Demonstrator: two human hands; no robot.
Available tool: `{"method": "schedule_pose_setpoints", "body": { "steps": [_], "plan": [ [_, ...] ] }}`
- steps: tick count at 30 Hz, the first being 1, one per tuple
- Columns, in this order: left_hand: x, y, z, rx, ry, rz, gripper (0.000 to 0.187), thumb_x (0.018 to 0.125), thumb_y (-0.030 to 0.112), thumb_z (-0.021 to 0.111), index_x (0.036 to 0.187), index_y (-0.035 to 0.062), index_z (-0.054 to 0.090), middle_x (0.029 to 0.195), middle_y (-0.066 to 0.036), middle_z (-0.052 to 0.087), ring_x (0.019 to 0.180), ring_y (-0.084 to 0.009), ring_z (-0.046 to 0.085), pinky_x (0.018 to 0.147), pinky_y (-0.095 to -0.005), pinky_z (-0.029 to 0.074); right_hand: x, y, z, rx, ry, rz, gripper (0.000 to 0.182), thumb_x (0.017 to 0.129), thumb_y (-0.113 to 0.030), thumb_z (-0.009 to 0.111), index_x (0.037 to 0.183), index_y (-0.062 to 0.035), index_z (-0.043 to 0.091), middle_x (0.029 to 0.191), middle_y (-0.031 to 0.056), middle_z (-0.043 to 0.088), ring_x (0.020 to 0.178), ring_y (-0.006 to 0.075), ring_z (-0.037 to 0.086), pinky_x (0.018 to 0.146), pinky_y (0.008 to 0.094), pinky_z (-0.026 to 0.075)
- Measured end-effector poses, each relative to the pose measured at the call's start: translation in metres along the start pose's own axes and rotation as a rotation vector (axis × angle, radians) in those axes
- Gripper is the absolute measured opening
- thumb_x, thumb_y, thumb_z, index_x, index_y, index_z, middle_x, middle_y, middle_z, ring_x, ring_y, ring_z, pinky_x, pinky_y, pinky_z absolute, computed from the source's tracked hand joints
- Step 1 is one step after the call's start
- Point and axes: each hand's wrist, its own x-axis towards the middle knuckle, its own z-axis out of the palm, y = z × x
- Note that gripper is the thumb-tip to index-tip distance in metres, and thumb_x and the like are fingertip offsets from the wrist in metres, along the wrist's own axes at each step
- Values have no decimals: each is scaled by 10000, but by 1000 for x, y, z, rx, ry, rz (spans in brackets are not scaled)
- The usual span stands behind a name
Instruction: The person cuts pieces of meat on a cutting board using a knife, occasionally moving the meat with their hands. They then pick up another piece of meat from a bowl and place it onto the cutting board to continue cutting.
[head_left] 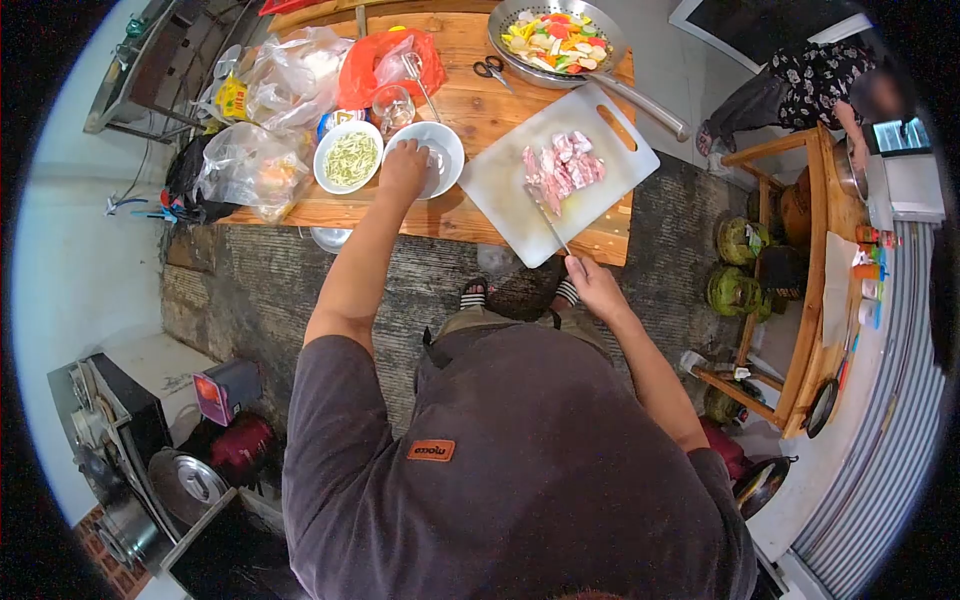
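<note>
My left hand [404,170] is at the left rim of a white bowl [452,165], its fingers curled over the edge. Little shows inside that bowl beyond a pale bottom. Close by on the left, a second white bowl [350,133] holds pale green shreds. My right hand [597,287] is closed round the handle of a knife [553,228], whose blade reaches over the white cutting board [500,212]. At the blade's tip lie cut pieces of raw, pinkish meat [567,167]. The board rests tilted across the table's front edge.
A strainer pan [608,28] of sliced vegetables stands behind the board, its handle pointing right. Scissors [491,69], a glass [394,105], a red bag [425,62] and clear plastic bags [295,80] share the wooden table [465,95]. Another person [815,85] is at the right-hand bench.
</note>
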Motion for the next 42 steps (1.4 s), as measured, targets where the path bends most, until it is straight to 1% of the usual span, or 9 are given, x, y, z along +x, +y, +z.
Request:
{"method": "schedule_pose_setpoints", "body": {
  "steps": [8,11,15,22,25,28,32,38,42],
  "plan": [
    [0,1,5,165,24,0,203,937,218,593,987,37,669,1050,-144,661,1002,-309,643,846,-420,547,9,1,8,135,77,-2,682,1032,-608,404,1092,41,608,1039,322,666,1016,483,636,906,508,481],
    [-1,3,5,50,30,-47,311,966,309,582,1008,7,643,1041,-175,659,1013,-324,639,883,-426,530,9,7,4,164,-7,6,687,1031,-612,404,1093,40,612,1045,325,664,1021,487,633,912,506,481],
    [-8,7,-2,-38,154,-124,235,929,241,604,951,11,648,1022,-171,661,1014,-340,641,850,-448,547,11,6,7,73,12,-4,694,1036,-607,399,1041,54,610,1029,329,658,1014,488,628,909,506,479],
    [-2,8,-27,-620,362,-327,354,926,290,648,898,-62,609,866,-259,657,808,-406,664,751,-483,531,-1,-12,-11,-36,12,-41,685,1034,-599,410,1002,55,610,1010,320,658,998,477,630,884,506,485],
    [-7,20,-59,-819,249,-502,391,910,318,685,982,-65,658,803,-186,682,712,-304,662,710,-392,531,5,7,-9,18,62,-100,662,1034,-593,414,1005,36,617,999,300,663,986,471,632,872,501,488],
    [-13,39,-57,-1134,327,-424,381,904,294,680,1025,-67,670,813,-155,712,712,-235,670,706,-359,533,1,9,-22,-7,35,-61,640,1036,-579,425,1032,28,626,988,284,667,971,467,634,864,501,489],
    [-24,83,-61,-1443,-5,-552,336,961,247,597,1109,-53,632,965,-107,678,776,-183,651,688,-320,545,-5,22,-38,-141,-12,-79,640,1032,-575,443,1063,37,628,980,283,671,961,468,639,855,495,496],
    [-19,153,-29,-1605,-235,-647,369,979,193,570,1222,-85,592,1038,-131,675,855,-216,676,726,-346,575,-12,34,-31,33,29,-43,658,1029,-592,445,1093,37,630,920,268,671,872,428,651,802,465,508],
    [-6,180,-10,-1782,-257,-703,264,955,162,580,1084,-61,638,917,-128,681,748,-199,659,651,-337,579,-18,42,-19,99,117,-62,597,1045,-554,448,1034,21,610,859,239,654,809,378,645,762,451,488]
  ]
}}
